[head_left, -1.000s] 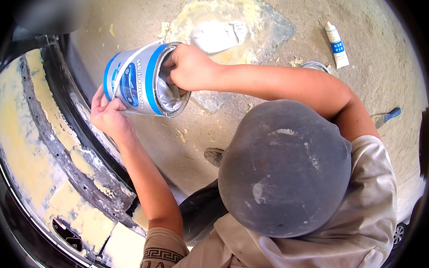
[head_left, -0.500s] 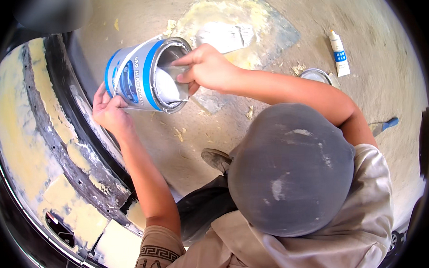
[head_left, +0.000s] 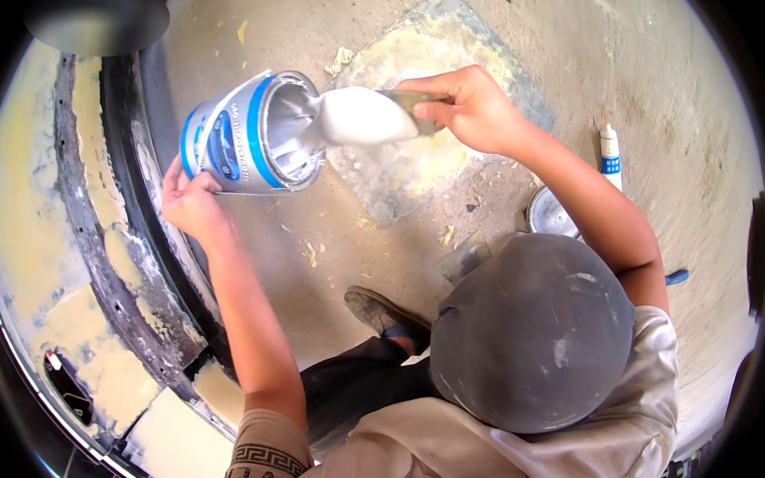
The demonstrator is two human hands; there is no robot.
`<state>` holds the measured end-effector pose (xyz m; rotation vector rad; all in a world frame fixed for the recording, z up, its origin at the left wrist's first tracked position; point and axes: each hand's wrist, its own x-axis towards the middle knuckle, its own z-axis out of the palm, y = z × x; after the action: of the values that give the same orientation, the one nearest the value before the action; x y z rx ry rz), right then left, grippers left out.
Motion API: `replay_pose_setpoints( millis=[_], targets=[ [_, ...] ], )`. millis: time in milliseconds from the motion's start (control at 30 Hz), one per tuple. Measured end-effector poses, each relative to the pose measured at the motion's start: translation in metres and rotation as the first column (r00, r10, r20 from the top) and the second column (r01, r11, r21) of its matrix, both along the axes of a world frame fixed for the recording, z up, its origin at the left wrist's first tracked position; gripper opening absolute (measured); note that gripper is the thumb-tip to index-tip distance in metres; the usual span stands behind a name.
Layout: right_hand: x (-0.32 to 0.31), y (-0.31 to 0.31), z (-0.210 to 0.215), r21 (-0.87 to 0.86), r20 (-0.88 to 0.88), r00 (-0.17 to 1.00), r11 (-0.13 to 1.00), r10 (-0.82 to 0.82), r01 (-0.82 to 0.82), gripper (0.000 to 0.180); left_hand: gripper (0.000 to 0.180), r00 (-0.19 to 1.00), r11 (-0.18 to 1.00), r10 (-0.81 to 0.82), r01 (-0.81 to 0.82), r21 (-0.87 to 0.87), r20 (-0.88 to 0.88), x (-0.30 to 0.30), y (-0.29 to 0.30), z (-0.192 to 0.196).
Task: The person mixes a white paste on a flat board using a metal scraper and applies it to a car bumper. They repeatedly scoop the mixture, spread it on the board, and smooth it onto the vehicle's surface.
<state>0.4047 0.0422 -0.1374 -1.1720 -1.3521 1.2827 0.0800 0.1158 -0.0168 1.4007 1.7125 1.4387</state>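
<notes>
My left hand (head_left: 194, 205) grips a silver and blue metal can (head_left: 234, 154) low near its base, holding it tipped on its side with the open mouth facing right. Smears of white paste coat the inside of the can. In my right hand (head_left: 480, 112) is a flat scraper (head_left: 417, 101), pinched between thumb and fingers. It bears a big heap of white putty (head_left: 361, 116), just outside the can's mouth, with a thick strand still trailing into the can. Below the scraper lies a mixing board (head_left: 384, 184) crusted with yellowish dried filler.
A car body panel (head_left: 30, 201) patched with cream filler curves along the left. On the floor at right are a white and blue tube (head_left: 610, 158), a round lid (head_left: 552, 213) and a blue handle (head_left: 676, 277). A flat plate (head_left: 464, 259) lies beside the dark grey cap (head_left: 531, 337).
My right hand has drawn the scraper out of the can toward the right, bringing a heap of white putty with it. My left hand keeps the can tipped, at nearly the same place.
</notes>
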Motion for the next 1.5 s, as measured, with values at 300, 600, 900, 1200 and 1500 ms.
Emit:
replay_pose_setpoints(
  millis=[300, 600, 900, 1200, 1500],
  targets=[
    [0.044, -0.003, -0.111, 0.607, 0.794, 0.458, 0.564, -0.4, -0.56, 0.044, 0.062, 0.999, 0.999, 0.034, -0.034, 0.016, -0.012, -0.009, 0.004, 0.005],
    [0.092, -0.031, -0.109, 0.391, 0.919, 0.312, 0.67, -0.243, -0.631, 0.048, 0.061, 0.999, 1.0, -0.009, 0.01, -0.029, 0.046, 0.0, -0.005, 0.007],
    [0.112, -0.063, -0.032, 0.435, 0.9, 0.299, 0.706, -0.318, -0.558, 0.038, 0.063, 0.999, 0.998, 0.022, -0.021, -0.065, 0.024, 0.01, -0.008, 0.015],
    [0.061, -0.025, 0.046, 0.76, 0.61, 0.577, 0.606, -0.543, -0.234, 0.045, 0.062, 0.999, 0.997, -0.005, 0.009, -0.082, 0.053, -0.002, -0.006, 0.008],
    [-0.037, 0.003, 0.064, 0.711, 0.56, 0.751, 0.669, -0.351, -0.216, 0.041, 0.066, 0.991, 0.993, -0.099, 0.104, -0.055, 0.089, 0.001, -0.007, 0.01]
  ],
)
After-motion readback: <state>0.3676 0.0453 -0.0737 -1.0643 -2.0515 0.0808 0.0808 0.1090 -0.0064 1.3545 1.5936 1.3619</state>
